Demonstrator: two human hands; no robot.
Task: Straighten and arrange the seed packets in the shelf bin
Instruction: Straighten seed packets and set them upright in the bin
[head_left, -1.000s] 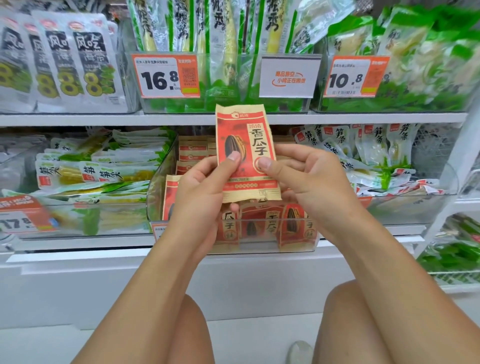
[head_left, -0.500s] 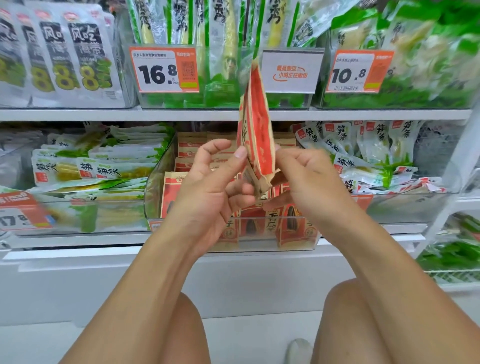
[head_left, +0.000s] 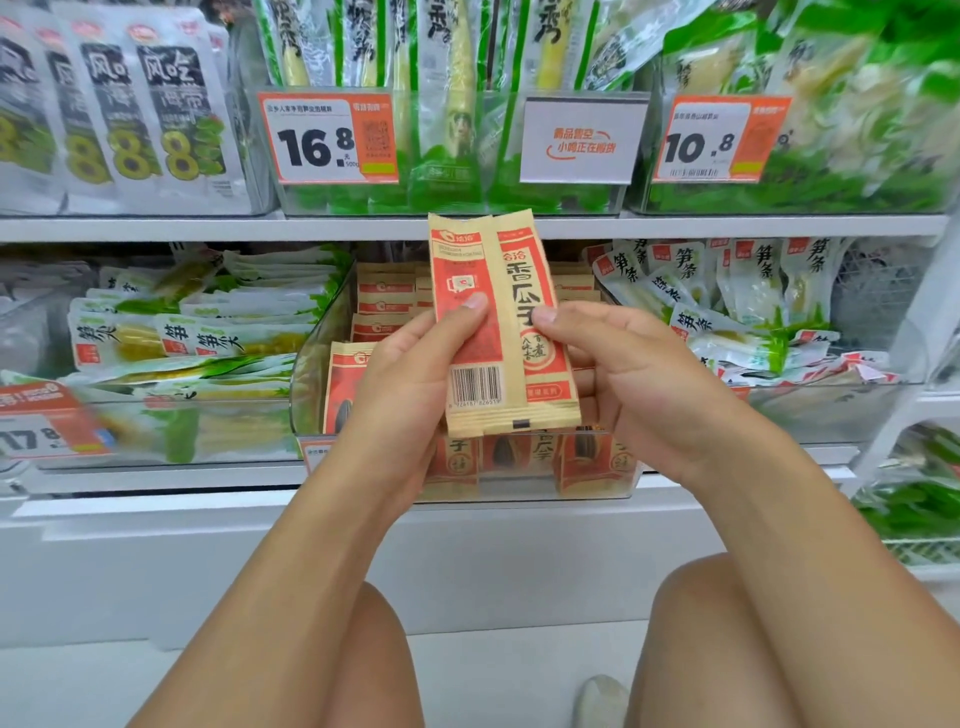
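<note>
I hold one tan and red seed packet (head_left: 498, 291) upright in front of the shelf, its back with the barcode facing me. My left hand (head_left: 415, 374) grips its left side, thumb pressed on the red panel. My right hand (head_left: 623, 374) pinches its right edge with the thumb on front. Behind it stands the clear shelf bin (head_left: 311, 364) with several more seed packets (head_left: 384, 306), some stacked flat at the back and some upright (head_left: 519, 457) along the front wall.
Bins of green and white bamboo shoot packs flank the seed bin at left (head_left: 197, 338) and right (head_left: 753, 312). The upper shelf edge (head_left: 208, 228) carries price tags (head_left: 327, 137). My knees and a shoe (head_left: 602, 701) are below the white shelf base.
The packet showed its front a second ago, turned edge-on between my hands, and now shows its back with the barcode. Both hands kept hold of it.
</note>
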